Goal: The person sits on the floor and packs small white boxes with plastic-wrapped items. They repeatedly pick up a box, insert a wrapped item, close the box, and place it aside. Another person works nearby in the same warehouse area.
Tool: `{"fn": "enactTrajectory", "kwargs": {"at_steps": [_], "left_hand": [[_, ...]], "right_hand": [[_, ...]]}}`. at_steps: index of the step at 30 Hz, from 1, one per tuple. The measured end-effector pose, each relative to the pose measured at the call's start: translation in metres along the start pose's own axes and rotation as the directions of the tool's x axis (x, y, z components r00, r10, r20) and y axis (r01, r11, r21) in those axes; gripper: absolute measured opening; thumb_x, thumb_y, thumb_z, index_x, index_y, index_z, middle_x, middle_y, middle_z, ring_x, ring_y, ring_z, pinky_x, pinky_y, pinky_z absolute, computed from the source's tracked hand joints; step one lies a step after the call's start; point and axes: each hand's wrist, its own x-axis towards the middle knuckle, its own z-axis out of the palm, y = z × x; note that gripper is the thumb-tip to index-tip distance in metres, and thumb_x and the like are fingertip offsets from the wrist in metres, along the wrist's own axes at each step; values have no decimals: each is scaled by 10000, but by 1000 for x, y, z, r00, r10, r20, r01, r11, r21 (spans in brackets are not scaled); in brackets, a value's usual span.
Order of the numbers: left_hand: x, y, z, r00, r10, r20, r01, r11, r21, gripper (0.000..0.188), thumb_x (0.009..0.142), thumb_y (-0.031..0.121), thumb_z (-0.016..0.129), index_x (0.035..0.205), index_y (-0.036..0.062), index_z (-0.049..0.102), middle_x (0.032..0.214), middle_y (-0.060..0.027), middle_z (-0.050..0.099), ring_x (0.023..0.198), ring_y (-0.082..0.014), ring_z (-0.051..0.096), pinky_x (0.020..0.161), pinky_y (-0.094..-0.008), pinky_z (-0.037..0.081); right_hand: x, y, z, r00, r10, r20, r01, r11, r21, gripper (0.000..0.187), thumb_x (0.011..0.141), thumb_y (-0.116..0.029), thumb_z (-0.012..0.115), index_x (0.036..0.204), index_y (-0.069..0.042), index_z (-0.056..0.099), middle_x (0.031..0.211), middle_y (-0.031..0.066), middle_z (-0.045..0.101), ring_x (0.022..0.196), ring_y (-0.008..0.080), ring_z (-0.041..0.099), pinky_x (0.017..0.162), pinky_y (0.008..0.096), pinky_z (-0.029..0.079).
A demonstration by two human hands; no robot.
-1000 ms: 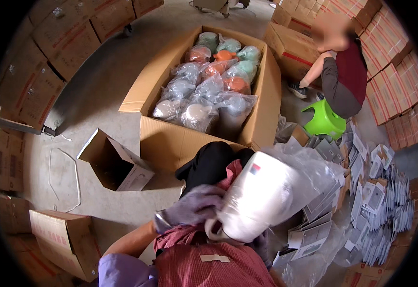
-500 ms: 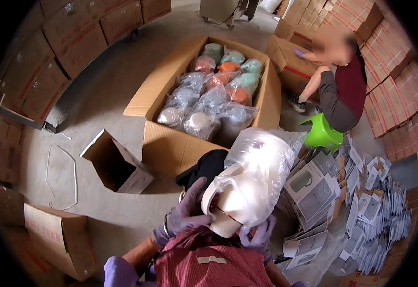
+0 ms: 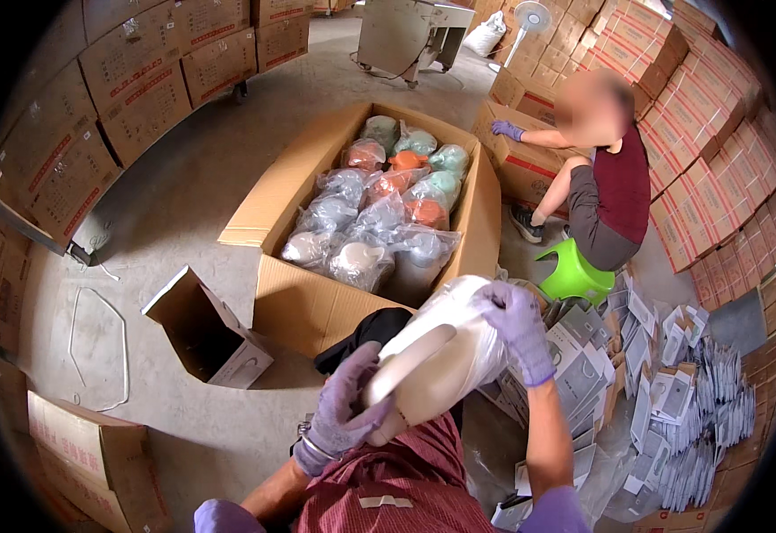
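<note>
grey floor, right hand now at far end of jug

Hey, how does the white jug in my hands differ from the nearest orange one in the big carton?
The white jug is tilted between your left hand and right hand; the orange jug sits packed in the carton. The white jug shows its handle; the orange jug mainly its top. Both have plastic on them.

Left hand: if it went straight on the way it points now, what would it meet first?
The white jug: the left hand is in contact with it, so no gap shows ahead. What lies next beyond is unclear, since depth is hard to judge.
</note>
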Motion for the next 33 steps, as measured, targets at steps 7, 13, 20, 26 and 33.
{"fn": "enactTrajectory", "kwargs": {"at_steps": [7,13,20,26,33], "left_hand": [[13,28,-19,988,129,-85,-97,948,304,768,758,87,684,1404,-4,280,794,-130,597,690,-238,598,626,-316,467],[5,54,-80,865,-194,-463,14,931,-364,509,816,119,675,1280,3,501,1189,-84,559,1080,-154,532,946,-268,413],[-80,142,-176,708,259,-657,287,745,602,442,796,66,634,1216,-42,549,1149,-132,610,1034,-188,580,924,-302,440],[-48,151,-230,830,222,-512,316,570,759,437,740,-11,656,1169,17,577,935,-90,639,843,-146,603,752,-272,479],[8,77,-313,908,-376,185,-185,37,982,398,763,113,627,1155,180,615,995,-90,648,876,-287,623,800,-399,481]], "right_hand": [[4,-131,55,936,-348,51,350,936,-46,204,770,-63,587,958,-17,650,816,138,665,688,251,653,636,329,508],[-106,-164,135,274,-781,562,858,462,224,168,816,-157,564,964,-82,586,830,111,594,653,252,610,549,358,499],[-47,-87,267,489,-706,513,426,706,566,378,789,-254,697,1115,-87,603,936,111,646,857,273,643,759,341,527],[58,-34,475,829,-449,334,394,892,222,357,874,-337,537,1155,-122,586,1170,211,541,1122,344,521,857,475,470],[44,-65,472,788,-196,583,164,981,108,384,899,-348,461,1073,-39,609,959,239,631,936,411,596,820,461,472]]}}
